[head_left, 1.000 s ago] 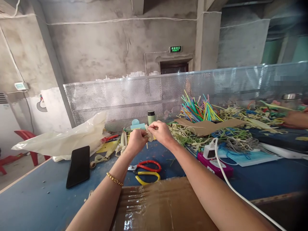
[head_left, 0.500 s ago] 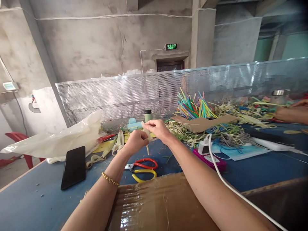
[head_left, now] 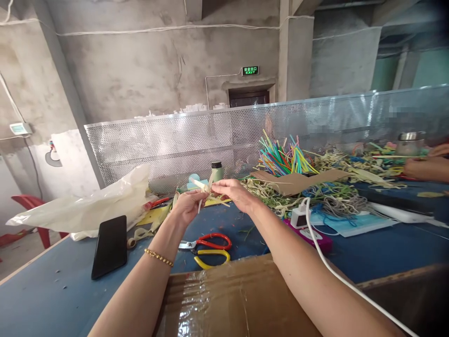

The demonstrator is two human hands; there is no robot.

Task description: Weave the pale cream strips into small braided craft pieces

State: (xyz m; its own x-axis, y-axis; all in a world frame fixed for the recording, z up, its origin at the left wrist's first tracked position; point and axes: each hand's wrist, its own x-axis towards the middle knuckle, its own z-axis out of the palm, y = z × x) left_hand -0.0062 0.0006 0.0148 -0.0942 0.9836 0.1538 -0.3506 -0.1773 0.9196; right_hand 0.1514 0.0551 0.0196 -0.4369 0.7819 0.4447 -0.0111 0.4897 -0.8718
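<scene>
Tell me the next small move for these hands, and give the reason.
Probably have the right hand pinch one free end of the pale strips and gently pull it snug. The left hand pinches them near where they cross, ends stick out several ways, and the right hand's fingertips are close beside that crossing.

Bare grey wall; red chair

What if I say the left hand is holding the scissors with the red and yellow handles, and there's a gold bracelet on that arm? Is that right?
Not quite: the left hand holds pale strips, not the scissors, which lie on the blue table, as the head view shows. The red and yellow colours and the gold bracelet are right.
</scene>
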